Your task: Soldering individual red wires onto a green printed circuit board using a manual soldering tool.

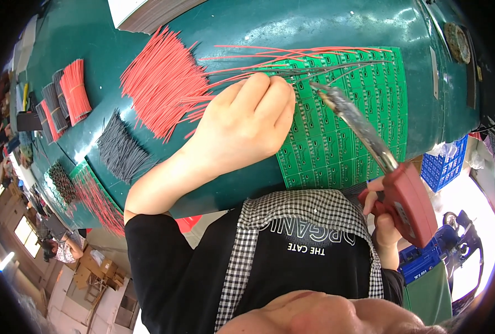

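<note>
My left hand (247, 114) is closed in a pinch over the left edge of a green circuit board panel (345, 136). Thin black wires (348, 67) pass by its fingers, which seem to grip one; the fingertips are hidden. Red wires (292, 53) stretch across the panel's far edge. My right hand (385, 222) grips the red handle of a gun-shaped soldering iron (409, 203). Its dark tip points to the upper left, over the panel near the black wires. Rows of identical small boards make up the panel.
Left of my hand lie a large pile of red wires (167, 83) and a smaller black one (122, 147). Tied wire bundles (76, 92) and a wired board (97, 195) lie farther left. A white block (153, 14) stands at the back. A blue crate (445, 164) is at right.
</note>
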Action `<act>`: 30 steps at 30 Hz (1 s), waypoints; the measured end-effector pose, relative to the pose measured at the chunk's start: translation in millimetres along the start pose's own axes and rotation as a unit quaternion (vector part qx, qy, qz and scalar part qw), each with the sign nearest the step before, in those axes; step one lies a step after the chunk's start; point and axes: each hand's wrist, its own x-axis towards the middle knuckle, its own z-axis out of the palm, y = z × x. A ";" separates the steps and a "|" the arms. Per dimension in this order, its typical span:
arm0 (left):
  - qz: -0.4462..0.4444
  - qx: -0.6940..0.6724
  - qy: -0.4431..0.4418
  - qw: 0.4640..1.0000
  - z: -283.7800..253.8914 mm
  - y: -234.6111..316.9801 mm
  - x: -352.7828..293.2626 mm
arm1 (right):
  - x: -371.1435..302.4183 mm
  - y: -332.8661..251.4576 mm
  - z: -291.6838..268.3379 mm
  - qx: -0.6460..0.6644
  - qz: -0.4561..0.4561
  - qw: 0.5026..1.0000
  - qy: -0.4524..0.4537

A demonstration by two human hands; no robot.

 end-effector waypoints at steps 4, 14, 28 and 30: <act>0.002 0.000 0.001 1.000 -0.6 0.6 0.6 | -2.4 -0.3 -2.9 -0.104 -0.079 0.990 0.054; 0.113 -0.036 0.116 0.986 -15.5 27.4 22.4 | -9.2 14.5 -24.8 0.133 -0.277 0.950 0.063; -0.016 -0.023 0.042 0.999 2.5 -8.2 30.7 | -2.7 11.0 -9.7 0.038 -0.069 0.994 0.075; 0.011 -0.062 0.149 0.987 -1.2 -11.3 25.1 | -3.8 10.9 -9.7 0.046 -0.029 0.997 0.058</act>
